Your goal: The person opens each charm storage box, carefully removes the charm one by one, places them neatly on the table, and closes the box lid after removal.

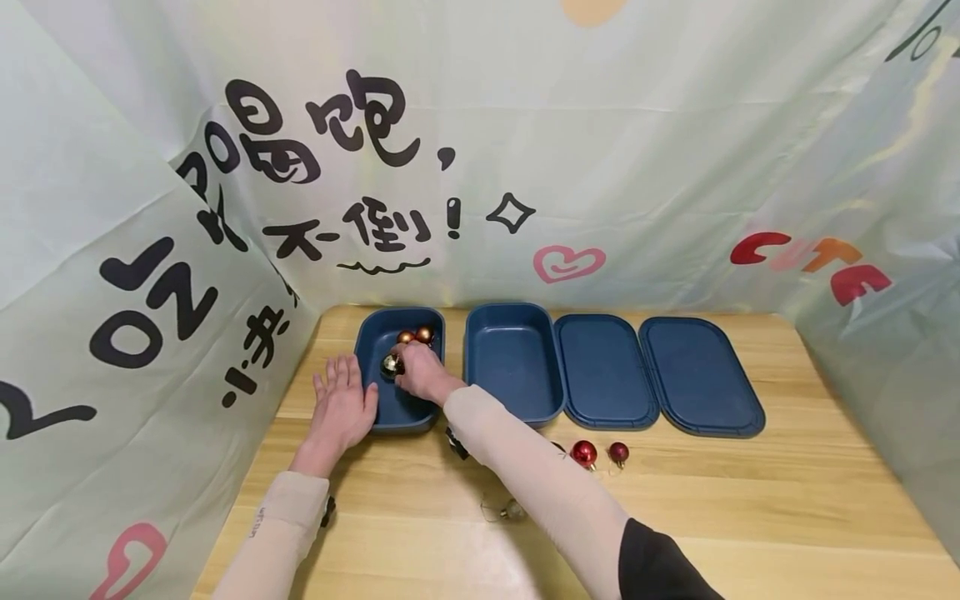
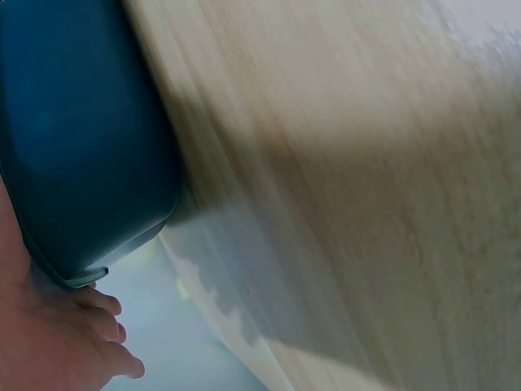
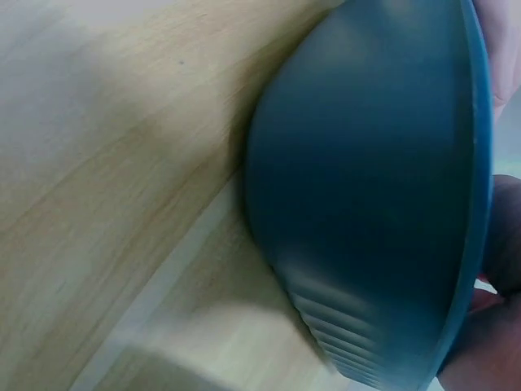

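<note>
In the head view, my right hand [image 1: 426, 373] reaches over the side of the left blue box [image 1: 367, 337] and pinches a shiny gold Christmas bauble [image 1: 390, 365] inside it. Two copper-coloured baubles [image 1: 424, 334] lie beyond that hand, near the box's back right corner. My left hand [image 1: 342, 404] lies at the box's left rim, fingers straight and thumb against the edge. The left wrist view has the left hand [image 2: 61, 338] beside the box wall [image 2: 89, 138]. From the right wrist, the box wall [image 3: 366, 163] hides most of the right hand.
Right of that box stand a second blue box [image 1: 513, 367] and two flat blue lids [image 1: 607, 371]. A red bauble [image 1: 583, 452], a smaller dark red bauble [image 1: 618, 452] and a pale silvery bauble [image 1: 513, 510] lie on the wooden table [image 1: 750, 517]. Printed cloth hangs behind and at both sides.
</note>
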Tool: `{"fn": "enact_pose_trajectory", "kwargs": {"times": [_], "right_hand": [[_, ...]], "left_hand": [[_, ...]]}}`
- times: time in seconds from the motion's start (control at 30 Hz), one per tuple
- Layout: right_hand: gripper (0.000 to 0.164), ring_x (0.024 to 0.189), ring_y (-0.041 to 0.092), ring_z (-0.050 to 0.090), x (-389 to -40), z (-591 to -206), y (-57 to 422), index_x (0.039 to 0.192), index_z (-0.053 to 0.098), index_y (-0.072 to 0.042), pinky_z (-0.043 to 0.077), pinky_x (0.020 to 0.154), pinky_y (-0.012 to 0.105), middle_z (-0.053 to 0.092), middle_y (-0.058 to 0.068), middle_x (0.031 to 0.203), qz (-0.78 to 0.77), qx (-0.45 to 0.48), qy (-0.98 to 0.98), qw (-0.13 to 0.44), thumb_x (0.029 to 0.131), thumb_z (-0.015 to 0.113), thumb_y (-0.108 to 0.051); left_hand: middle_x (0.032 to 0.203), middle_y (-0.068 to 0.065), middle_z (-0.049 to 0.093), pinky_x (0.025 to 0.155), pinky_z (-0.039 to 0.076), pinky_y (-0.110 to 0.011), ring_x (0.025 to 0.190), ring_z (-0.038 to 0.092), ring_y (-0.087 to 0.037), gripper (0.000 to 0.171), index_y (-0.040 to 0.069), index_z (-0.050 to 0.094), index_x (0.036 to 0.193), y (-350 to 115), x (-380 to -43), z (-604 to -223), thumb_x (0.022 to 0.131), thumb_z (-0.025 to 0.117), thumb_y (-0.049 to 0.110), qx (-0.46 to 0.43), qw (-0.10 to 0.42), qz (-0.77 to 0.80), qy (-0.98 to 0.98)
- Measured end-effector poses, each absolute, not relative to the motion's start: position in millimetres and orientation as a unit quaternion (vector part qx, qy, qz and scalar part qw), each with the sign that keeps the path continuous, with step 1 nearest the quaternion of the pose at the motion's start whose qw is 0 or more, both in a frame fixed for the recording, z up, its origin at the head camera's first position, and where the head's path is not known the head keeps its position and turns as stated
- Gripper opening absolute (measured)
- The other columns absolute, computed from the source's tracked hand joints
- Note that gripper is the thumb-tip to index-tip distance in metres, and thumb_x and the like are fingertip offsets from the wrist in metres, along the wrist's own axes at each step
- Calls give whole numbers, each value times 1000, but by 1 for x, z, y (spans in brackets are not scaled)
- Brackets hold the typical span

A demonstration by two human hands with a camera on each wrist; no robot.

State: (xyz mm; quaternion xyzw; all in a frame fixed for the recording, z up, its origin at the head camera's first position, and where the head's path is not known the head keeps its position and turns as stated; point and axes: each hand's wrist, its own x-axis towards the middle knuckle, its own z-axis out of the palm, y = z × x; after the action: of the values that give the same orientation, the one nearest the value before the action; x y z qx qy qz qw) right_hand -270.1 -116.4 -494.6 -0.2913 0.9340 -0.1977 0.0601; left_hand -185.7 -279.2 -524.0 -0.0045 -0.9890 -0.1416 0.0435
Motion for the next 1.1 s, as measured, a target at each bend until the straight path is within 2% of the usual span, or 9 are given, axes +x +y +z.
{"fn": "enact_pose_trajectory", "kwargs": {"times": [0.37, 0.6, 0.83, 1.1], "right_hand": [[50, 118, 23, 67, -266, -503, -119, 144, 62, -10, 57, 99, 32, 69, 11, 129, -202, -309, 926, 77, 98, 77, -22], [46, 114, 22, 69, -265, -505, -118, 142, 63, -9, 58, 95, 31, 72, 10, 125, -206, -308, 926, 77, 99, 75, -23], [45, 104, 21, 72, -267, -498, -118, 136, 66, -5, 58, 90, 31, 75, 9, 117, -241, -311, 918, 57, 97, 77, -24], [46, 104, 20, 72, -265, -489, -112, 134, 68, -4, 57, 91, 30, 77, 7, 115, -264, -315, 911, 38, 96, 78, -28]], "left_hand": [[170, -39, 12, 124, 2, -76, 159, 3, -57, 72, -15, 15, 162, -276, -185, -522, 113, 37, 32, -6, 35, -152, -988], [170, -39, 13, 124, 4, -76, 159, 5, -57, 72, -15, 16, 162, -273, -185, -521, 113, 37, 33, -4, 34, -151, -988], [169, -40, 13, 123, 5, -76, 159, 6, -58, 72, -16, 16, 161, -275, -186, -519, 112, 37, 32, -7, 37, -147, -988], [170, -39, 12, 124, 4, -76, 159, 5, -57, 74, -15, 16, 162, -278, -185, -520, 112, 35, 36, 0, 26, -144, -989]]}}
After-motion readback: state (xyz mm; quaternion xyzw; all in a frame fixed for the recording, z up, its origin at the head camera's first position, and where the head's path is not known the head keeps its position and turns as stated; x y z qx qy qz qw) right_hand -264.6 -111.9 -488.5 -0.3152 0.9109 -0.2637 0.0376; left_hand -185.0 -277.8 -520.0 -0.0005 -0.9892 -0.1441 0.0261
